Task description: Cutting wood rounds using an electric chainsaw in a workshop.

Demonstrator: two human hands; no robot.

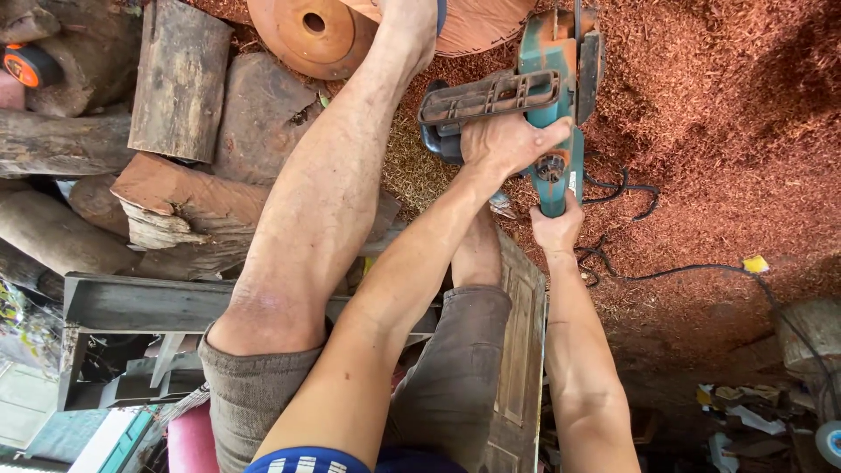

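While the left hand (508, 144) clamps the front handle and the right hand (555, 229) grips the rear handle, the teal electric chainsaw (547, 96) hangs over sawdust (718, 105); the red wood disc (307, 31) looks already roughly shaped.

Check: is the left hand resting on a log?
No, the left hand grips the front handle of the teal chainsaw, away from the logs.

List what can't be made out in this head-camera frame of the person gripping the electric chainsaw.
- Teal electric chainsaw: its cutting end is cut off by the top edge.
- Round reddish wooden disc: partly cut off by the top edge, partly hidden by the raised leg.
- Right hand: fingers wrap the rear handle, hidden behind it.
- Left hand: covers the saw's body, palm side unseen.
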